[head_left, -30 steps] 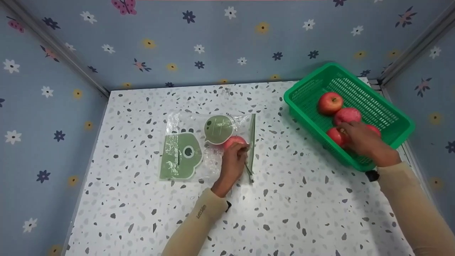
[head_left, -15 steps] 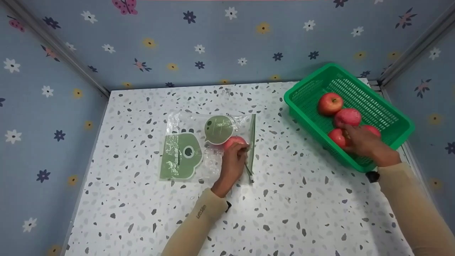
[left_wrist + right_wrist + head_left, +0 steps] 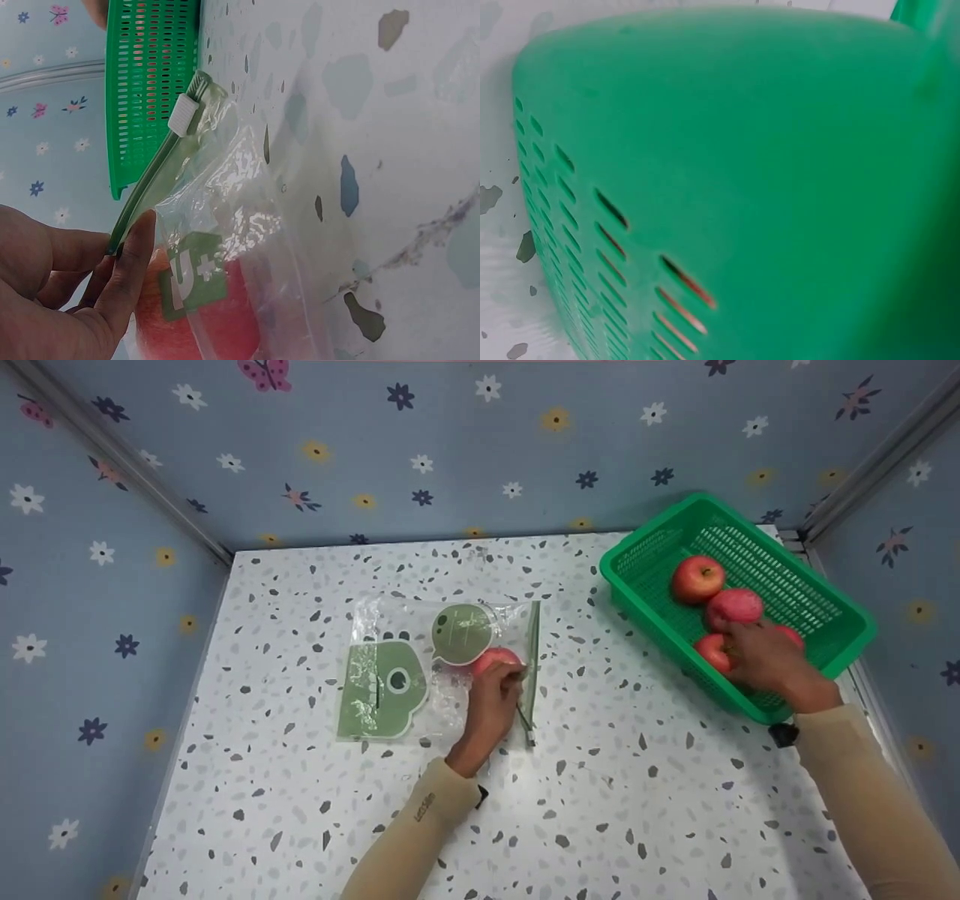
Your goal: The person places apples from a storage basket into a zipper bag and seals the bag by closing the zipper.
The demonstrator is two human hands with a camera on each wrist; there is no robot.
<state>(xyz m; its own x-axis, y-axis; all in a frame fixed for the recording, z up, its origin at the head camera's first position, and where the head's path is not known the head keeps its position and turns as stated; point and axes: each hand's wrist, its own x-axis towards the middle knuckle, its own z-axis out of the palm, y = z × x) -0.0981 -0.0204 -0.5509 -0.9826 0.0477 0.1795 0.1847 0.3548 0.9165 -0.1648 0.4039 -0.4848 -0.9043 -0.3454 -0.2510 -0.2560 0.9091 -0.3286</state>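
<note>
A clear zip bag (image 3: 382,697) with green dinosaur print lies flat on the table, an apple (image 3: 491,657) inside it near the zip end. My left hand (image 3: 493,709) pinches the bag's green zip edge between thumb and fingers; the left wrist view shows this grip and the white slider (image 3: 184,115) farther along the zip. My right hand (image 3: 772,660) reaches down into the green basket (image 3: 652,615), its fingers curled over the side of a red apple (image 3: 712,651). In the right wrist view the basket wall (image 3: 742,150) hides that hand.
More apples lie in the basket, among them one at the back (image 3: 697,579) and a pinker one (image 3: 733,609). The speckled white table (image 3: 600,810) is bounded by flowered walls (image 3: 465,450) at the back and sides.
My right hand shifts very slightly within the basket, and the apple at its fingers moves a little to the right. My left hand and the bag stay put.
</note>
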